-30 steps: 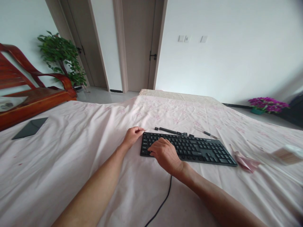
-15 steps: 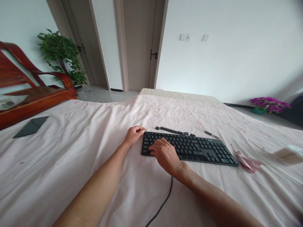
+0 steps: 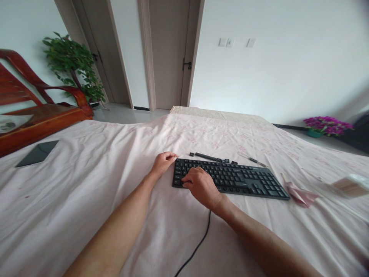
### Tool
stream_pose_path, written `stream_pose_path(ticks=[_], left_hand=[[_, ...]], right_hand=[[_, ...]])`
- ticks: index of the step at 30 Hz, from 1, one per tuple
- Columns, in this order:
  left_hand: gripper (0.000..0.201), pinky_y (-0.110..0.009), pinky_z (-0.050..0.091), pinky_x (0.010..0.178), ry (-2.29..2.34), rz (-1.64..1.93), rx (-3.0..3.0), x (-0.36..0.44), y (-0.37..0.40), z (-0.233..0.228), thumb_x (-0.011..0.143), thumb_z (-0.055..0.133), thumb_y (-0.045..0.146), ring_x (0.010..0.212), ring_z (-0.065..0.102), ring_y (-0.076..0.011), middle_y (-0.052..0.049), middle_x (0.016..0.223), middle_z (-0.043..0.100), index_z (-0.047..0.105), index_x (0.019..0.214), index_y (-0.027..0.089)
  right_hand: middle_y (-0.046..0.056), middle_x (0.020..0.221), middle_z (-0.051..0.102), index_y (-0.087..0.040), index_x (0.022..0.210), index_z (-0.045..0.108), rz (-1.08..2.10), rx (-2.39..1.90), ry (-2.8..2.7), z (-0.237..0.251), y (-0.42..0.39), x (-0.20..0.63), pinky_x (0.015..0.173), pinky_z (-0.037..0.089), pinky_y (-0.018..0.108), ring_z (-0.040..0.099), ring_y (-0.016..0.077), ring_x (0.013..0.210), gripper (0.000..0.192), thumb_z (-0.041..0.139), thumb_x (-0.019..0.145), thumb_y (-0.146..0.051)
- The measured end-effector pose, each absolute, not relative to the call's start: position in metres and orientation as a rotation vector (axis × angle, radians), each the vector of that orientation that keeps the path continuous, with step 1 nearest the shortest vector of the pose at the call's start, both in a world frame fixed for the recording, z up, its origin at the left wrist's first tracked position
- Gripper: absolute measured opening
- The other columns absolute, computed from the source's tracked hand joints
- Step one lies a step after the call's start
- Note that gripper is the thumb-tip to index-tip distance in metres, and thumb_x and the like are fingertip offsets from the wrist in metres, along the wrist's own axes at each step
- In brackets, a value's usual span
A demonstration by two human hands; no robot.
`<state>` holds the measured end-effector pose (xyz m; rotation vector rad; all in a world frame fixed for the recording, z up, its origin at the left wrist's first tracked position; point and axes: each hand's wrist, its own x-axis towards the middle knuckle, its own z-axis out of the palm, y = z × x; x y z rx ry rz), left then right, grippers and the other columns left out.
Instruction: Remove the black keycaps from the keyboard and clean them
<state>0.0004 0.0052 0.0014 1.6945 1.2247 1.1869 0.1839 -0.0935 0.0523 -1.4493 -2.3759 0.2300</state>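
Observation:
A black keyboard (image 3: 248,181) lies on the pink-white cloth, tilted slightly down to the right. At its far left corner, my left hand (image 3: 163,163) has its fingers drawn together, the tips touching the corner. Over the lower left keys is my right hand (image 3: 200,184), its thumb and index finger pinched together at the keys near the front edge. Whatever is between those fingertips is hidden. Just beyond the keyboard's back edge are a long black key (image 3: 205,156), a small loose keycap (image 3: 191,154) and several other keycaps. A thin tool with a dark handle (image 3: 253,160) rests behind them.
To the right lie a pink cloth (image 3: 301,195) and a clear pack of cotton swabs (image 3: 353,186). The keyboard's cable (image 3: 198,246) runs toward me. A dark flat tablet-like object (image 3: 37,154) is at the far left, near a wooden bench (image 3: 57,111).
The view has shifted very slightly. Both hands stay at nearly the same spots on the keyboard, with the right fingers still pinched at the lower left keys.

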Motion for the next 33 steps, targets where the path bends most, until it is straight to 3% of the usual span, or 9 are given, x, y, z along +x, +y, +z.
stream_pose_path(ticks=[17,21,25,33], left_hand=[[0.024,-0.028,0.049,0.079,1.226,1.195,1.74,0.001,0.007,-0.002,0.077,0.058,0.032,0.084,0.065,-0.0199,-0.005,0.09,0.073,0.072,0.088,0.017],[0.024,-0.029,0.048,0.08,1.219,1.197,1.74,0.0,0.007,-0.002,0.077,0.058,0.032,0.085,0.065,-0.0201,-0.006,0.091,0.072,0.072,0.089,0.017],[0.024,-0.029,0.048,0.081,1.223,1.199,1.726,0.0,0.006,-0.002,0.077,0.058,0.032,0.085,0.065,-0.0202,-0.006,0.09,0.072,0.072,0.089,0.017],[0.024,-0.028,0.048,0.081,1.229,1.189,1.72,0.001,0.006,-0.002,0.077,0.058,0.032,0.086,0.065,-0.0197,-0.005,0.091,0.073,0.072,0.089,0.017]], right_hand=[[0.006,0.083,0.061,-0.019,0.072,0.064,-0.049,-1.547,-2.56,0.055,-0.109,0.171,0.066,0.038,0.027,0.052,0.0176,0.078,0.024,0.046,0.088,-0.014],[0.007,0.087,0.059,-0.018,0.088,0.064,-0.067,-1.496,-2.599,0.051,-0.117,0.175,0.067,0.037,0.027,0.05,0.0182,0.081,0.024,0.044,0.085,-0.005],[0.008,0.09,0.057,-0.017,0.107,0.061,-0.09,-1.448,-2.622,0.051,-0.125,0.177,0.073,0.038,0.03,0.047,0.0199,0.085,0.036,0.046,0.079,0.0],[0.008,0.094,0.056,-0.021,0.107,0.061,-0.198,-1.444,-2.6,0.054,-0.133,0.181,0.071,0.034,0.034,0.044,0.0215,0.086,0.034,0.049,0.081,-0.004]])
